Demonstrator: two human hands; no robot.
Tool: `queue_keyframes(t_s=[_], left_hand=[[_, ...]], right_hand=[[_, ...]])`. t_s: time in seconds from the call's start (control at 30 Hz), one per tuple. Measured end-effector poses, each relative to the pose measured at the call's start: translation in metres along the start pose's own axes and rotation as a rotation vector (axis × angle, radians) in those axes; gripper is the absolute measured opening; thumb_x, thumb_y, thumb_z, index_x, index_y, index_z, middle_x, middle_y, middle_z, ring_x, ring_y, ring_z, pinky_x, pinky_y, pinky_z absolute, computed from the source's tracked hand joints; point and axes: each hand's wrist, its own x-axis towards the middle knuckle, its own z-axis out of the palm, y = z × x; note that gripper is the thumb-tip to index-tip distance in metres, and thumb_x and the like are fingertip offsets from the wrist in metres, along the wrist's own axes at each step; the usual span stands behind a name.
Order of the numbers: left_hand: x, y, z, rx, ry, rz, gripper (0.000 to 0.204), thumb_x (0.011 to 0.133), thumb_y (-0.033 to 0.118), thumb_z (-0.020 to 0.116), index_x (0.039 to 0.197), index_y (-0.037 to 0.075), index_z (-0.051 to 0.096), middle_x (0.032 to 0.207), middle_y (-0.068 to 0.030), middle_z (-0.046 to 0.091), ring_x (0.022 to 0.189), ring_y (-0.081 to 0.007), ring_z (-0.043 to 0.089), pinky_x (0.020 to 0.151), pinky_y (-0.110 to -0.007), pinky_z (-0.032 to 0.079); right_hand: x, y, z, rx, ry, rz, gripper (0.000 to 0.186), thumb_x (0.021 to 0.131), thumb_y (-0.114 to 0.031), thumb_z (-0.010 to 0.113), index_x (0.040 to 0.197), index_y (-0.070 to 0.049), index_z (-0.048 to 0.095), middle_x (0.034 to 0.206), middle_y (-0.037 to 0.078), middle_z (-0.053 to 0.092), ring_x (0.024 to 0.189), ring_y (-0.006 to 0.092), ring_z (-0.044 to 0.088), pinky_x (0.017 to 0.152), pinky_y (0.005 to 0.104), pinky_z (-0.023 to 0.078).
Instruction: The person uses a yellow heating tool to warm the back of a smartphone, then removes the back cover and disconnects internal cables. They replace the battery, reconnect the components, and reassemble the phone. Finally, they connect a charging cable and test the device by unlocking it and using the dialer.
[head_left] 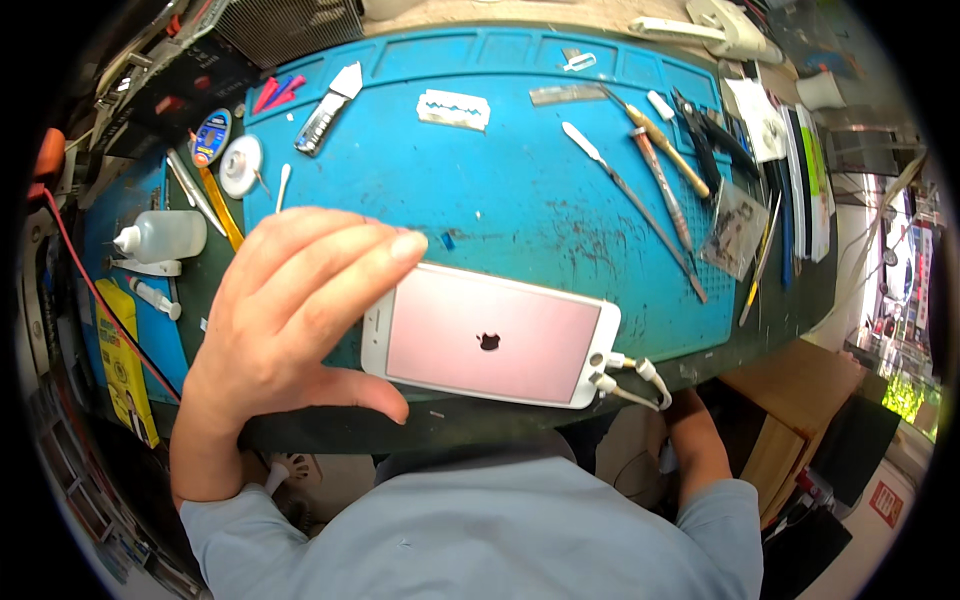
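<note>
- Cluttered with repair tools, a work surface [790, 300] carries a blue mat [520, 210] that fills most of the view; a wooden cabinet [790, 400] stands at the near right, and racks of gear crowd the left edge.
- Tweezers [630, 205], a screwdriver [665, 150] and black pliers [705, 140] lie fanned out on the far right of the mat, a razor blade [453, 110] and a small scraper [327, 108] toward the far middle.
- Left of the mat sit a clear squeeze bottle [165, 236], a white round reel [241, 165] and a yellow packet [125, 375].
- A white smartphone [490, 335] lies at the near edge of the mat, its long axis running left to right with a slight tilt, the right end nearer the person.
- Its screen faces up, lit pale pink with a small dark mark at the centre; the end with the home button points right, the earpiece end left.
- White cables [635, 380] are plugged in at the right end and trail off over the near edge of the surface.
- The left hand [290, 300] grips the phone's left end, fingers curled over its far edge and thumb under its near edge.
- The right hand is out of view below the surface; only the forearm [695, 440] shows, so its state cannot be told.
</note>
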Motion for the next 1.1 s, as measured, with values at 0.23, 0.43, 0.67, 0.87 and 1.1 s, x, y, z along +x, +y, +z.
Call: queue_keyframes(t_s=[0.23,0.43,0.67,0.87,1.1], left_hand=[[0.0,0.005,0.003,-0.036,-0.095,-0.055,0.114,0.059,0.056,0.087,0.15,0.002,0.045,0.133,-0.0138,0.065,0.122,-0.0368,0.058,0.106,-0.049,0.044],[-0.004,0.015,0.0,-0.087,-0.101,-0.107,0.114,0.056,0.031,0.095,0.153,0.003,0.044,0.133,-0.0131,0.064,0.126,-0.0351,0.056,0.108,-0.046,0.043],[-0.006,0.024,-0.003,-0.057,-0.036,-0.091,0.105,0.063,0.015,0.093,0.155,0.01,0.043,0.141,-0.0142,0.056,0.127,-0.0359,0.057,0.106,-0.045,0.049],[-0.013,0.017,-0.001,0.039,0.075,0.08,0.101,0.067,0.009,0.09,0.155,0.015,0.04,0.147,-0.016,0.053,0.125,-0.0378,0.059,0.101,-0.045,0.055],[-0.007,0.017,-0.005,0.136,0.096,0.172,0.097,0.071,0.01,0.088,0.155,0.015,0.041,0.15,-0.0155,0.051,0.126,-0.0369,0.061,0.1,-0.045,0.057]], right_hand=[[0.043,0.002,-0.008,0.226,0.015,-0.142,0.072,0.101,-0.045,0.062,0.149,0.005,0.041,0.15,0.022,0.048,0.132,0.0354,0.056,0.108,0.0483,0.051],[0.064,-0.014,-0.026,-0.024,0.261,-0.356,0.051,0.095,-0.034,0.064,0.131,0.0,0.05,0.128,0.018,0.053,0.113,0.0337,0.058,0.094,0.0454,0.051],[0.063,-0.01,-0.026,-2.251,0.521,-0.676,0.025,0.086,-0.022,0.066,0.106,-0.006,0.062,0.096,0.011,0.062,0.083,0.0308,0.064,0.068,0.0414,0.053],[0.004,0.054,0.211,-2.177,-0.395,-1.341,0.03,0.085,-0.012,0.067,0.114,-0.006,0.07,0.1,0.007,0.072,0.076,0.017,0.067,0.06,0.0295,0.056],[-0.01,-0.088,0.366,-1.544,0.407,-1.489,0.03,0.1,-0.015,0.06,0.124,0.001,0.067,0.113,0.018,0.071,0.101,0.0297,0.068,0.089,0.0365,0.053]])
